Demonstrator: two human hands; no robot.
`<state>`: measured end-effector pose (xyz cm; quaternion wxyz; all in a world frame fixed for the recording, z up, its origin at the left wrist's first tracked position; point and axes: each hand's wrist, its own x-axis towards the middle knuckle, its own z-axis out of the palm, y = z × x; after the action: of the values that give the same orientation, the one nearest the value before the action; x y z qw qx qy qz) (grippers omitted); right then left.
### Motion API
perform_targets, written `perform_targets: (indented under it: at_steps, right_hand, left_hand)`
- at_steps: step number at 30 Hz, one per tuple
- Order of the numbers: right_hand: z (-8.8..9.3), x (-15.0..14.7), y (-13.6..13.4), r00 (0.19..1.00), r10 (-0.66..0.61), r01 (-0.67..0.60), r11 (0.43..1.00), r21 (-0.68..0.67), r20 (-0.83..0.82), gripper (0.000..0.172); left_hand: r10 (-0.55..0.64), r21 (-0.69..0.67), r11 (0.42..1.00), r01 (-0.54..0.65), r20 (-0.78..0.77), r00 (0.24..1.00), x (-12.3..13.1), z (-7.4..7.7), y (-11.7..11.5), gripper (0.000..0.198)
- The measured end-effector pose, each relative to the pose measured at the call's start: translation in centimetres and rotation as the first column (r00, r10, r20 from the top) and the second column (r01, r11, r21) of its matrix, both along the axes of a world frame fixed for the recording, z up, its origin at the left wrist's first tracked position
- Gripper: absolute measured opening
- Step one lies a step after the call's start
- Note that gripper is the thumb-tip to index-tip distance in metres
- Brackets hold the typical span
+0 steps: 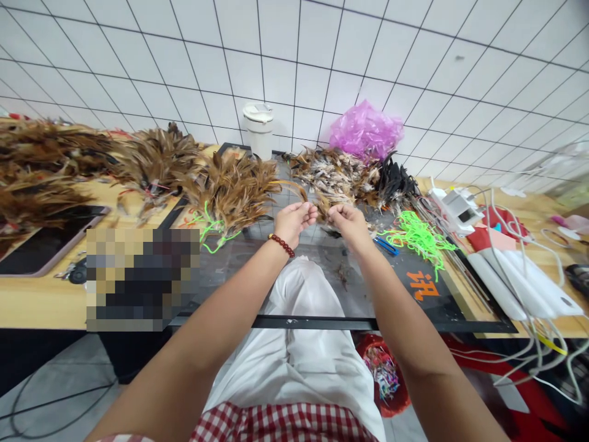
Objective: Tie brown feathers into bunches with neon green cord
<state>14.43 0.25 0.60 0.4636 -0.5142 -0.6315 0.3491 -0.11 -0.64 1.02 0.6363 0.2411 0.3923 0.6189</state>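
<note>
My left hand (297, 219), with a red bead bracelet (281, 244) on its wrist, is closed in a pinch on the stem of a long curved brown feather (289, 185). Close beside it, my right hand (347, 220) is also closed, fingers pinched on small brown feathers (324, 209). Both hands hover over a dark glass mat (322, 258) on the wooden table. A bundle of brown feathers (230, 190) tied with green cord lies just left of my hands. A pile of mixed speckled feathers (335, 175) lies just behind them.
More brown feather bundles (55, 166) cover the left of the table. A white cup (258, 129) and pink plastic bag (365, 130) stand at the wall. Green cords (416, 236), metal rods (448, 252), a tablet (46, 242), white cables (519, 270) lie around. A red bin (384, 371) sits below.
</note>
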Motion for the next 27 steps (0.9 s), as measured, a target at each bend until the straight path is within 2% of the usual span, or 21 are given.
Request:
perform_targets:
  at_steps: [2,4,15,27]
  right_hand:
    - [0.19,-0.04,0.08,0.957,0.069,-0.104,0.988,-0.111,-0.281,0.029]
    - [0.31,-0.14,0.01,0.918,0.086,-0.146,0.981,-0.128,-0.388,0.032]
    - [-0.15,-0.71,-0.07,0.859,0.076,-0.132,0.988,-0.076,-0.506,0.026]
    - [-0.63,-0.91,0.04,0.863,0.034,-0.067,0.997,-0.047,-0.504,0.025]
  left_hand:
    - [-0.089,-0.033,0.996,0.089,-0.019,0.996,0.1,-0.09,-0.1,0.012]
    - [-0.167,-0.056,0.985,0.165,-0.033,0.985,0.15,-0.22,-0.15,0.013]
    - [-0.333,-0.053,0.943,0.33,-0.088,0.939,0.15,-0.35,-0.38,0.013]
    - [-0.364,-0.066,0.931,0.359,-0.109,0.925,0.3,-0.27,-0.41,0.009]
